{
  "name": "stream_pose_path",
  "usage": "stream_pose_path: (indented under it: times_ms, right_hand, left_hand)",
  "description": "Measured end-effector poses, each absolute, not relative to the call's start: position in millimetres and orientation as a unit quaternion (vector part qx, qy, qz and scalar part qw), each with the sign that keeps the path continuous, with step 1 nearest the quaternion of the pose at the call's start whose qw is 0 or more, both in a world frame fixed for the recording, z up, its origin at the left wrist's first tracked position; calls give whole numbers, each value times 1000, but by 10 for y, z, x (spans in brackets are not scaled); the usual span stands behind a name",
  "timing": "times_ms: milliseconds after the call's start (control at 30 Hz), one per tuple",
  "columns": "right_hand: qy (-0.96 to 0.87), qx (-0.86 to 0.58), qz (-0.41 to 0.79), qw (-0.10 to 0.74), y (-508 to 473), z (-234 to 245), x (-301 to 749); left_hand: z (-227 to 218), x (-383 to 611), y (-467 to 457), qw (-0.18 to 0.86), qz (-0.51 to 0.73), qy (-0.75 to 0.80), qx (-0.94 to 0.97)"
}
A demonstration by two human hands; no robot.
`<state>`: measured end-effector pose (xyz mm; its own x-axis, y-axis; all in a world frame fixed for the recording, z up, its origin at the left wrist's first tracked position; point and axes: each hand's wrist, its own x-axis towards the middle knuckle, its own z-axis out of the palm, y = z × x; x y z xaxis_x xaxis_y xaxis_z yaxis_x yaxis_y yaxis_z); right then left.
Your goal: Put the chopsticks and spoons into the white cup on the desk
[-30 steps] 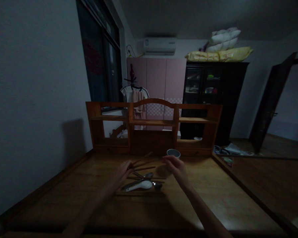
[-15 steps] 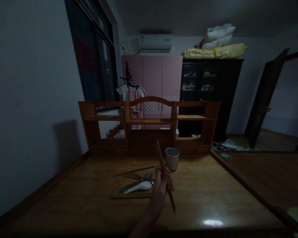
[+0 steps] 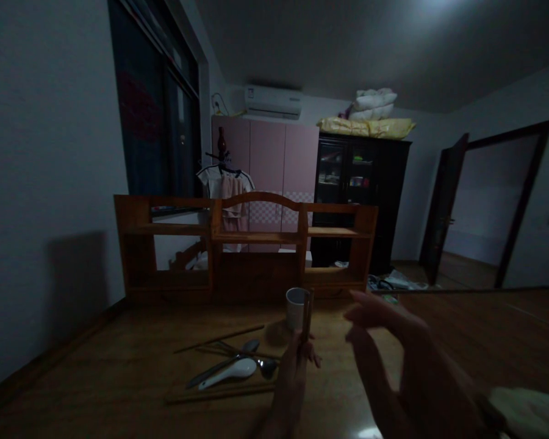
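Note:
My left hand [image 3: 296, 366] is closed around a pair of brown chopsticks [image 3: 307, 312], held upright just in front of a white cup [image 3: 296, 306] on the wooden desk [image 3: 119, 372]. Close to the camera, my right hand [image 3: 396, 350] hovers to the right of the cup with its fingers spread and nothing in it. Left of my left hand lie a white ceramic spoon [image 3: 229, 373], metal spoons [image 3: 260, 364] and loose chopsticks [image 3: 217, 338] on the desk top.
A wooden shelf unit [image 3: 251, 241] stands along the back of the desk. Behind it are a pink wardrobe [image 3: 274, 164], a dark cabinet [image 3: 361, 183] with bedding on top, and an open door [image 3: 443, 207]. The room is dim.
My left hand has turned the chopsticks from tilted to upright and brought them nearer the cup. My right hand has come back into view at the right. The camera has swung right.

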<state>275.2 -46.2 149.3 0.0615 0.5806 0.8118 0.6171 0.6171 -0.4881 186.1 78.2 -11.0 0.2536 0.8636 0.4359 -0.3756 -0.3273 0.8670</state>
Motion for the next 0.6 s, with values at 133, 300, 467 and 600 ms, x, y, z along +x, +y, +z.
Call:
stream_pose_path:
  times_ms: [133, 300, 467, 600]
  right_hand:
    - [-700, -493, -31, 517, 61, 1453, 2829]
    - [-704, -483, 116, 508, 351, 1268, 3003]
    - [-722, -434, 216, 495, 359, 1279, 3065]
    - [-731, -424, 249, 473, 417, 1312, 3104]
  left_hand:
    - [-176, 1924, 863, 567, 562, 176, 576]
    - [-290, 1943, 946, 576, 538, 161, 595]
    - [-224, 1832, 930, 598, 510, 138, 602]
    - [-124, 1744, 943, 579, 485, 182, 630]
